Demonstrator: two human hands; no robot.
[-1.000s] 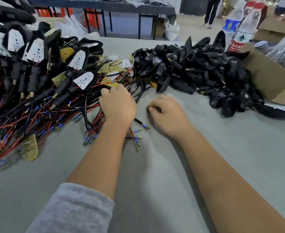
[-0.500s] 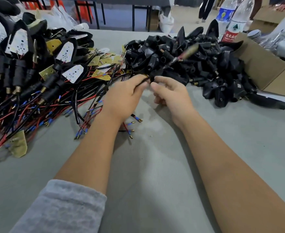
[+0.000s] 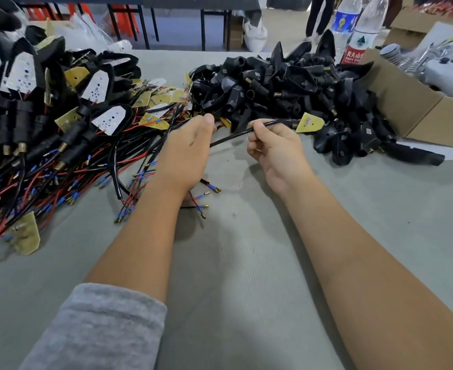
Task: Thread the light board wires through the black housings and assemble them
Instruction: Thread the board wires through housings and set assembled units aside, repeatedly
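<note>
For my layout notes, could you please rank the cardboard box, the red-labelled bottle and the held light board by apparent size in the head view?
1. cardboard box, cut off by the frame
2. red-labelled bottle
3. light board, wire pinched by the right hand

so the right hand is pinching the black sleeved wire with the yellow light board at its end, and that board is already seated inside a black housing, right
Not quite. The head view shows the right hand pinching the black sleeved wire, but the yellow light board at its end is bare, held in the air in front of the pile of black plastic housings, not seated inside one.
</note>
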